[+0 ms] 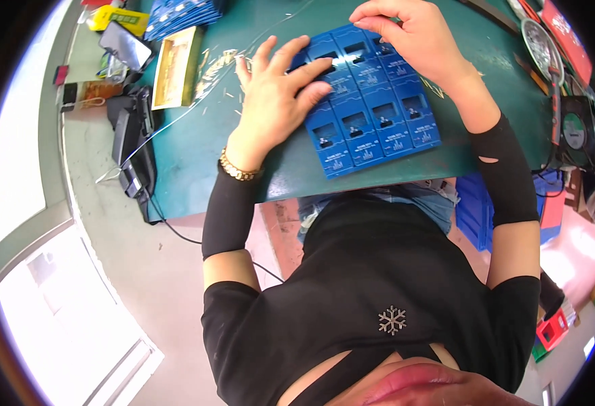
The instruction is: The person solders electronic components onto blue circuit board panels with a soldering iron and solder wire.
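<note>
A blue circuit board panel (368, 132) with rows of rectangular cutouts and white printing lies on the green table, close to its front edge. My left hand (280, 84) rests on the panel's upper left part, fingers spread, with a gold bracelet at its wrist. Over the panel's far right corner, my right hand (412, 34) has thumb and forefinger brought together. What sits between those fingertips, if anything, is too small to make out. Small metal parts stand in several of the cutouts. Thin gold-coloured pins (226, 61) lie scattered left of my left hand.
A shallow yellow tray (176, 68) stands at the left, below a stack of blue boards (182, 17). A phone (125, 46) and a black device with a cable (131, 149) lie by the left edge. At the right are a round metal strainer (541, 47) and a black round-faced object (575, 132).
</note>
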A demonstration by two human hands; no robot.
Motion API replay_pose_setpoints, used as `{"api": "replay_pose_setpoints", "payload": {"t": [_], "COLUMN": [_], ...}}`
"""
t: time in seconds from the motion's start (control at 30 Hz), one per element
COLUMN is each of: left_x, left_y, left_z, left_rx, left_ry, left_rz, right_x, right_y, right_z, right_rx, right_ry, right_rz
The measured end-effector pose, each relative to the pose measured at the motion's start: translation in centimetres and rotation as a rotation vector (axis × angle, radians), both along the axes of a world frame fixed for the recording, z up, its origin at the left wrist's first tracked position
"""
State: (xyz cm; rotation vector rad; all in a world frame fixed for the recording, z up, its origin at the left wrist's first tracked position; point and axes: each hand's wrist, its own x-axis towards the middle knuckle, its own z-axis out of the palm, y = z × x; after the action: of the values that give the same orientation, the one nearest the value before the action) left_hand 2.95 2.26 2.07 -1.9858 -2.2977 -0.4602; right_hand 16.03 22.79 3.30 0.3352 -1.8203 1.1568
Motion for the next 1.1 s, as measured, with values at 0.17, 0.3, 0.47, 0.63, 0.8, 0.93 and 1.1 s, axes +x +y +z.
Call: {"api": "replay_pose_setpoints", "payload": {"t": [0.17, 0.3, 0.47, 0.63, 0.8, 0.93, 1.1], "left_x": [0.3, 0.6, 1.2, -5.5, -7.5, -6.6, -7.1], "left_y": [-0.1, -0.5, 0.0, 0.3, 1.0, 1.0, 0.7], "left_z": [-0.2, 0.8, 0.5, -1.6, -2.5, -2.9, -2.4], "left_rx": [0.030, -0.058, -0.066, 0.380, 0.160, 0.131, 0.216], "left_ry": [0.045, -0.023, 0.041, -0.202, -0.041, 0.229, -0.007], "left_rz": [-0.047, -0.094, -0.108, 0.152, 0.512, 0.450, 0.499], "right_x": [1.7, 2.2, 2.2, 2.2, 2.8, 2.4, 2.0], "right_y": [-0.8, -1.3, -0.8, -1.8, -0.8, -1.4, -1.9], "right_z": [-1.8, -1.2, -2.2, -1.4, -1.6, 0.1, -0.4], "right_rx": [-0.227, -0.166, -0.210, -0.094, 0.117, 0.131, 0.144], "right_ry": [-0.666, -0.742, -0.691, -0.717, -0.690, -0.751, -0.752], "right_rz": [-0.175, -0.198, -0.184, -0.209, -0.303, -0.310, -0.376]}}
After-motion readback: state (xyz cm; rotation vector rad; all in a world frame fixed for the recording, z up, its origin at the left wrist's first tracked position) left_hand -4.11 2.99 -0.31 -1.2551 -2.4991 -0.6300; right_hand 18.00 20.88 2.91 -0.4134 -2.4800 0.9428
